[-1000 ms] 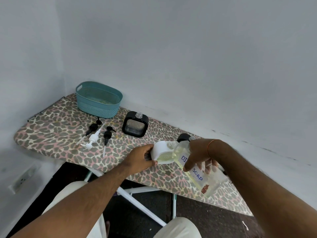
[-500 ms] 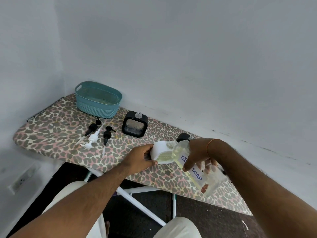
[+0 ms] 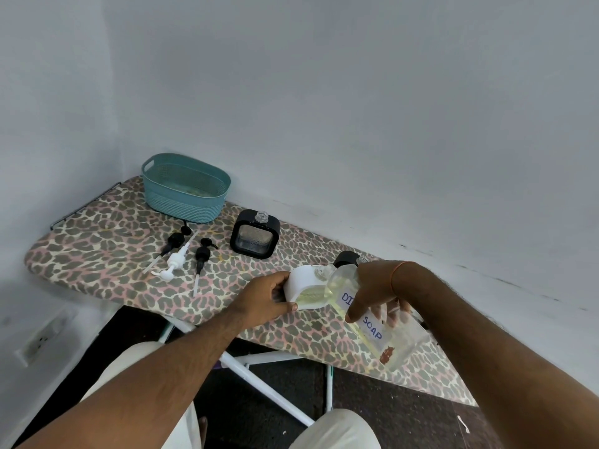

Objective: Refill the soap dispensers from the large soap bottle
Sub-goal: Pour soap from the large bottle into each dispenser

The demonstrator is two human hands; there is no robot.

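Head view, looking down on a leopard-print ironing board (image 3: 107, 241) set against pale walls. Near the front edge, left hand (image 3: 262, 301) gripping a white soap dispenser (image 3: 303, 290), fingers curled round its left side and thumb along the bottom front; pale yellow liquid visible through the clear front, filling roughly the lower part. Right hand (image 3: 377, 291) wrapped round a large clear soap bottle (image 3: 372, 319), thumb pressed on the white label reading "SOAP", other fingers showing through the plastic behind. Bottle tilted, base raised toward the viewer and neck down against the open threaded mouth of the white dispenser; yellowish soap pooled along the lower side of the bottle and up near the neck. Orange thread round the right wrist.

Farther back, a black square dispenser (image 3: 255, 234) standing upright with open clear neck, pump removed; contents behind the clear panel hard to judge. Another black dispenser (image 3: 347, 258) just behind the right hand, mostly hidden, only its top corner and a clear threaded neck showing; fill level cannot be told.

Left of the black square dispenser, three loose pumps lying on the board: black pump (image 3: 171, 243), white pump (image 3: 175, 262), second black pump (image 3: 201, 254), all with dip tubes pointing toward the near edge. At the far left corner, a teal oval basket (image 3: 186, 189); something pale at its bottom, not identifiable.

Below the board, white metal legs (image 3: 259, 387) over dark floor, and light trousers on both knees
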